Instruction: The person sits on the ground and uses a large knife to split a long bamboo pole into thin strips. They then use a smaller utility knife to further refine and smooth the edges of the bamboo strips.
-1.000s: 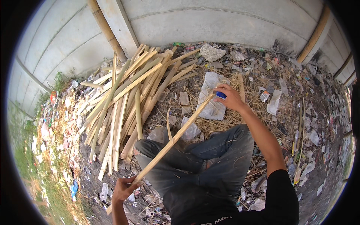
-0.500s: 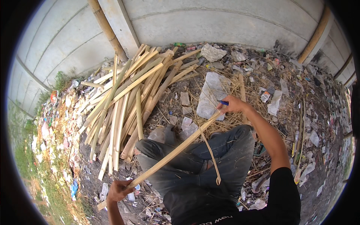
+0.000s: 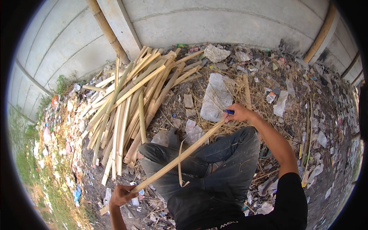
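- Fingers (image 3: 230,117) of our right hand (image 3: 239,112) close on a blue tool (image 3: 229,112) at the strip's upper end.
- Our left hand (image 3: 120,195) grips the strip (image 3: 165,168) near its lower end, which juts past the fingers.
- Between our hands, the strip slants over our folded legs (image 3: 230,165).
- A curled shaving (image 3: 179,168) crosses it; whether they join, we cannot tell.
- Beyond our knees lie a pale slab (image 3: 215,100) and, leftward, a pile (image 3: 130,103) of strips beside the wall (image 3: 214,23).
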Tool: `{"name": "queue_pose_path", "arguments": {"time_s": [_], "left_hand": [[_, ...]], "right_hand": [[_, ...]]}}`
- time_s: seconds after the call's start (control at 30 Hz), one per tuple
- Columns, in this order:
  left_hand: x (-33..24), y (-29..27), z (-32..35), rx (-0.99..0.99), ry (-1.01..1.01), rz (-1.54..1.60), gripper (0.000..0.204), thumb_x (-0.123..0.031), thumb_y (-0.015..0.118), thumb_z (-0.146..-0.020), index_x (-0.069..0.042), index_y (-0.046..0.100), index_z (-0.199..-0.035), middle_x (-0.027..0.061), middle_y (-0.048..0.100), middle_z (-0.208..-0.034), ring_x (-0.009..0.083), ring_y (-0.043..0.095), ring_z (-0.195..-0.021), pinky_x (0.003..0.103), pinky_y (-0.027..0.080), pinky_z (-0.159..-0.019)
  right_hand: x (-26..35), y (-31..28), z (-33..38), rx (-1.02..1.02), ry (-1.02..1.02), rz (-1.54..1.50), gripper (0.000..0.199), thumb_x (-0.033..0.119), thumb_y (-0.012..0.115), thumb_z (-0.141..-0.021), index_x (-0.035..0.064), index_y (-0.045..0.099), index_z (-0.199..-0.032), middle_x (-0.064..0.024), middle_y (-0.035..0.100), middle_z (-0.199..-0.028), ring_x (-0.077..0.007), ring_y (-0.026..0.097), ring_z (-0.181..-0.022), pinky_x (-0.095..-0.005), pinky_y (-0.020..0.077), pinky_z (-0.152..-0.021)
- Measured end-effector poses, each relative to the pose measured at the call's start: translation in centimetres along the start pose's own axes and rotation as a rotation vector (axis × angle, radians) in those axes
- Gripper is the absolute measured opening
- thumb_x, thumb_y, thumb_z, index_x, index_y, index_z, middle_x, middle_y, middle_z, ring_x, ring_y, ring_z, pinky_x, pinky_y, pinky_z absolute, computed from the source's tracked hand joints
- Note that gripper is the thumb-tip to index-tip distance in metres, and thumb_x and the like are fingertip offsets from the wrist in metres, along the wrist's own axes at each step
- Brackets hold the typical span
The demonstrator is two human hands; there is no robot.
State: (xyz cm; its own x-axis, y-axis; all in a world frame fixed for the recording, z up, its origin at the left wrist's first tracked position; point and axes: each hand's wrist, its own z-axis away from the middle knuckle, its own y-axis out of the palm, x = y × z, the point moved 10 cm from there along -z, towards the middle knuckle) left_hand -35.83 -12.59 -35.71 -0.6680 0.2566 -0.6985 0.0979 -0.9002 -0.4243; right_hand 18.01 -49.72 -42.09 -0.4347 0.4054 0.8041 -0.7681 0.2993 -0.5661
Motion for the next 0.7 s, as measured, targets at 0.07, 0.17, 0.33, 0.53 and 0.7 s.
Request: {"name": "queue_pose_path", "arguments": {"time_s": [0.07, 0.17, 0.33, 0.53, 0.7], "left_hand": [[0.2, 0.0, 0.2, -0.005, -0.026, 0.021, 0.045, -0.014, 0.09, -0.08, 0.008, 0.077, -0.117, 0.0095, 0.077, -0.089, 0.0098, 0.064, -0.079, 0.028, 0.051, -0.07], [0.9, -0.1, 0.1, -0.022, -0.029, 0.051, 0.045, -0.014, 0.09, -0.08, 0.008, 0.077, -0.117, 0.0087, 0.077, -0.089, 0.0097, 0.064, -0.079, 0.028, 0.051, -0.07], [-1.2, -0.1, -0.2, -0.053, -0.009, -0.121, 0.047, -0.02, 0.091, -0.08, 0.005, 0.077, -0.117, 0.0132, 0.078, -0.087, 0.0107, 0.065, -0.078, 0.03, 0.052, -0.07], [0.7, -0.6, -0.1, -0.099, 0.086, -0.141, 0.048, -0.022, 0.09, -0.08, 0.003, 0.077, -0.119, 0.0144, 0.077, -0.086, 0.0108, 0.065, -0.076, 0.031, 0.053, -0.069], [0.4, 0.1, -0.5, -0.105, 0.067, -0.077, 0.049, -0.018, 0.089, -0.083, 0.006, 0.075, -0.123, 0.0072, 0.073, -0.083, 0.0069, 0.06, -0.073, 0.027, 0.048, -0.063]], "right_hand": [[-0.2, -0.4, 0.0, -0.064, 0.001, 0.005, 0.021, 0.025, 0.085, -0.089, 0.0074, 0.081, -0.1, -0.0065, 0.076, -0.085, -0.0183, 0.068, -0.078, -0.0366, 0.0519, -0.076], [-1.1, -1.1, -0.6, -0.201, 0.051, 0.012, 0.022, 0.026, 0.084, -0.09, 0.0057, 0.081, -0.099, -0.007, 0.073, -0.081, -0.019, 0.066, -0.076, -0.0373, 0.0507, -0.074], [-7.0, -3.0, -0.5, -0.492, 0.089, -0.371, 0.023, 0.025, 0.074, -0.1, 0.0027, 0.074, -0.105, -0.0094, 0.072, -0.083, -0.0166, 0.059, -0.067, -0.0352, 0.0475, -0.064], [-10.7, -8.9, 4.4, -1.065, 0.205, -0.951, 0.026, 0.027, 0.065, -0.107, 0.0026, 0.064, -0.114, -0.0101, 0.07, -0.085, -0.0133, 0.049, -0.054, -0.0335, 0.043, -0.051], [-10.6, -9.4, 6.8, -1.03, 0.568, -0.559, 0.058, 0.048, 0.071, -0.099, 0.0016, 0.063, -0.133, -0.0173, 0.075, -0.112, -0.0097, 0.046, -0.053, -0.0314, 0.0469, -0.058]]}}
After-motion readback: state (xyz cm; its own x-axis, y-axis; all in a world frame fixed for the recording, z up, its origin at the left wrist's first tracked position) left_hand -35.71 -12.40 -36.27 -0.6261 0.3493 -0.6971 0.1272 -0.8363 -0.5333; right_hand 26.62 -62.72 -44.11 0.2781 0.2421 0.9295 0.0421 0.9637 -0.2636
